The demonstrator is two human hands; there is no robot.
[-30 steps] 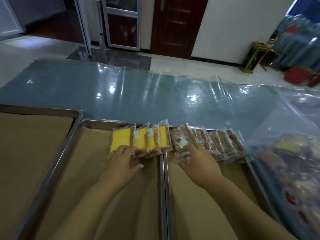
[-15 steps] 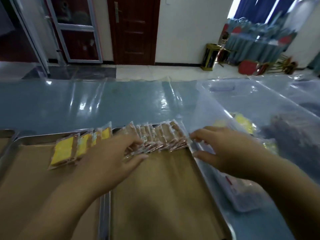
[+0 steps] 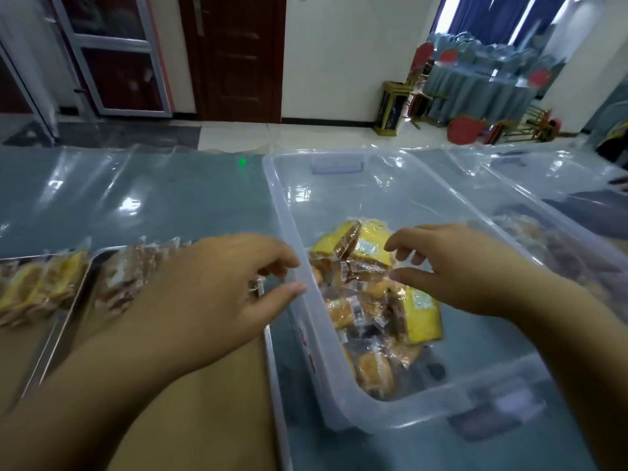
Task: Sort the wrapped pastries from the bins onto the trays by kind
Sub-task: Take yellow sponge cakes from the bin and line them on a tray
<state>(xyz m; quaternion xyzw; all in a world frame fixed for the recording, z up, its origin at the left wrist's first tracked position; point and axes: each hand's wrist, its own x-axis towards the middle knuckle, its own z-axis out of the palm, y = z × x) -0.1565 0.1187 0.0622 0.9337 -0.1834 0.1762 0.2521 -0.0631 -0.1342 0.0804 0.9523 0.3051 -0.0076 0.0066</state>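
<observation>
A person's left hand (image 3: 217, 294) and right hand (image 3: 469, 270) reach over a clear plastic bin (image 3: 339, 396) standing on a blue worktop (image 3: 170, 205) under a glossy plastic sheet; the left hand hovers at the bin's near-left rim, its fingers (image 3: 289, 288) loosely curled and parted, with nothing visibly between them; the right hand hangs inside the bin above a heap of wrapped pastries (image 3: 367, 321), its fingers (image 3: 407, 275) curved and apart, the thumb stretched towards a clear wrapper, though whether it touches the film cannot be told.

The heap mixes yellow cake slices (image 3: 421, 314) with brown and golden pieces, their labels too small to read.

Left of the bin lies a metal tray lined with brown paper (image 3: 217, 419), largely hidden by the left forearm; a row of brown wrapped pastries (image 3: 136, 273) stands along its far edge, blurred, with its right end behind the hand.

A second metal tray (image 3: 47, 355), cut off by the frame's left edge, carries a row of yellow wrapped pastries (image 3: 40, 283), also smeared.

At far right a second clear bin (image 3: 543, 205) holds brownish contents too blurred to make out.
</observation>
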